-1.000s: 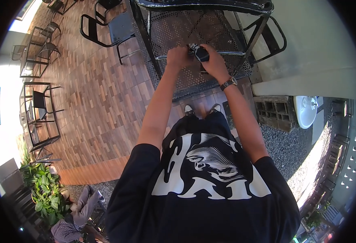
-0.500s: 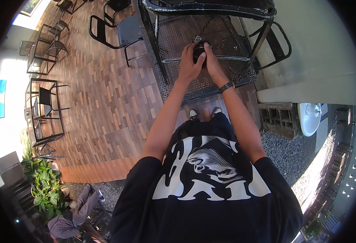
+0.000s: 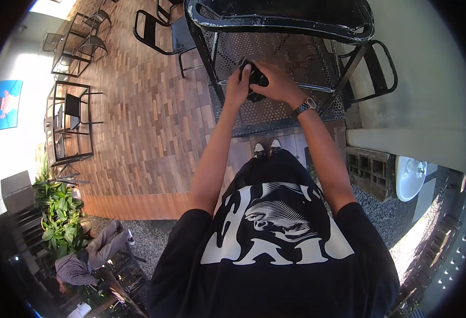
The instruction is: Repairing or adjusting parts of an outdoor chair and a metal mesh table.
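Observation:
My left hand (image 3: 237, 86) and my right hand (image 3: 278, 84) are closed together around a small black object (image 3: 258, 78), whose exact kind I cannot make out. Both are above a dark perforated metal table (image 3: 291, 116). Just beyond them, a scuffed black metal chair frame (image 3: 280, 32) stands on the table, with its bars either side of my hands. A dark watch (image 3: 305, 106) is on my right wrist.
Black chairs (image 3: 174, 37) (image 3: 376, 74) flank the table. More tables and chairs (image 3: 73, 111) line the left, near a blue picture (image 3: 2, 106). Lower left are plants (image 3: 58, 212) and a seated person (image 3: 79, 265). Right are a concrete block (image 3: 369, 172) and white basin (image 3: 411, 177).
My hands have shifted their grip on the black object, turning it; my right fingers now reach over its top. The view has moved, with the table and chairs appearing slightly further right.

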A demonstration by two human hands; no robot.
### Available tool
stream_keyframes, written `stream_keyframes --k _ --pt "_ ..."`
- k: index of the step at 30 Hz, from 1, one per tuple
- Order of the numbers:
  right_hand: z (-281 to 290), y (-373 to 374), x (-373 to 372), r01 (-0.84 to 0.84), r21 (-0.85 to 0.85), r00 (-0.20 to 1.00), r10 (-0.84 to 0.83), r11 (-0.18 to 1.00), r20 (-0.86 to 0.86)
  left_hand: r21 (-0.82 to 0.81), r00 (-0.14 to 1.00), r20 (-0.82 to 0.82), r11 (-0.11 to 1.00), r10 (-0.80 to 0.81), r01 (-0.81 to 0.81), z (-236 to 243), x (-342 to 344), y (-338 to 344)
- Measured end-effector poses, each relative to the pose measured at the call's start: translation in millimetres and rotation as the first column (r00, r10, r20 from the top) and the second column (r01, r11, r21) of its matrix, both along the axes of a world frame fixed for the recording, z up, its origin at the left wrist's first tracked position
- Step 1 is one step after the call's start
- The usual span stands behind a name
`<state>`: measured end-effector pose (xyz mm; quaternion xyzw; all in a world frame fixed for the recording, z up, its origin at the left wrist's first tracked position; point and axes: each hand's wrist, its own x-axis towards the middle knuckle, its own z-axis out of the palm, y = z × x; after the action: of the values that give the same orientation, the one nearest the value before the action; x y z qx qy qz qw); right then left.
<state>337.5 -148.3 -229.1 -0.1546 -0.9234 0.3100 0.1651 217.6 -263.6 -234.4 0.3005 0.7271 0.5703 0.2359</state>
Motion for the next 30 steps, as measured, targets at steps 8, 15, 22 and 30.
stream_keyframes --k 8,15,22,30 --pt "-16 -3 -6 -0.038 0.061 0.997 0.034 0.997 0.075 -0.022 0.946 -0.172 0.959 0.273 -0.281 0 -2 -13" --pt "-10 -14 -18 0.154 0.005 0.987 -0.154 0.988 0.043 0.224 0.669 -0.404 0.776 0.624 -0.589 -20 -48 -35" --pt "-12 -21 -34 0.160 0.097 0.975 -0.172 0.982 0.141 0.118 0.977 -0.065 0.973 0.205 -0.197 -5 -82 -13" --pt "-33 -46 -62 0.378 0.206 0.920 -0.390 0.903 0.025 0.011 0.957 -0.097 0.961 0.275 -0.275 -48 -96 -5"
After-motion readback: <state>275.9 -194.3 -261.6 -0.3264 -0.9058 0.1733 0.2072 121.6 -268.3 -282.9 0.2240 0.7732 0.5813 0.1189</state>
